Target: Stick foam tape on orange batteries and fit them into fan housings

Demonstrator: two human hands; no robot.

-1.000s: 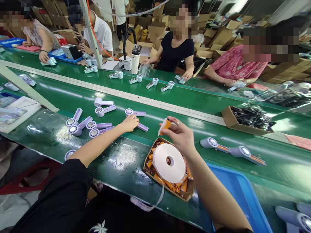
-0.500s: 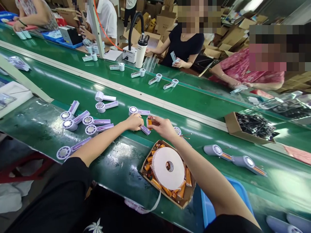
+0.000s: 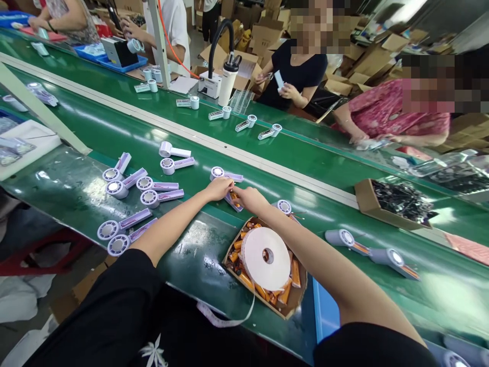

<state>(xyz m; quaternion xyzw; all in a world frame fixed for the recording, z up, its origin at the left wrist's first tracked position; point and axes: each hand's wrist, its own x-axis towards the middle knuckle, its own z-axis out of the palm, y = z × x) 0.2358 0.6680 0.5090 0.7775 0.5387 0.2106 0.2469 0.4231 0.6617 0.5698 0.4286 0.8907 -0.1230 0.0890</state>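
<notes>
My left hand (image 3: 220,188) is closed around the head end of a lavender handheld fan body, largely hidden under the fingers. The open handle (image 3: 236,206) of that fan sticks out between my hands. An orange battery (image 3: 235,198) lies at the handle's trough, with the fingers of my right hand (image 3: 250,200) closed on it; how deep it sits I cannot tell. Just behind my left hand is another lavender fan body (image 3: 217,172). Nearer to me, a cardboard box (image 3: 284,312) holds several orange batteries (image 3: 295,272) under a white tape roll (image 3: 252,260).
Several lavender fan bodies (image 3: 148,198) lie to the left. Two fans with orange batteries in their handles (image 3: 389,257) lie to the right, near a blue bin (image 3: 324,311). A carton of black parts (image 3: 382,211) stands beyond. Co-workers (image 3: 298,76) sit across the green belt (image 3: 183,137).
My right hand has brought the orange battery down to the fan handle, and my hands are closer together. The view has shifted slightly. A co-worker opposite has lifted a pale fan part.
</notes>
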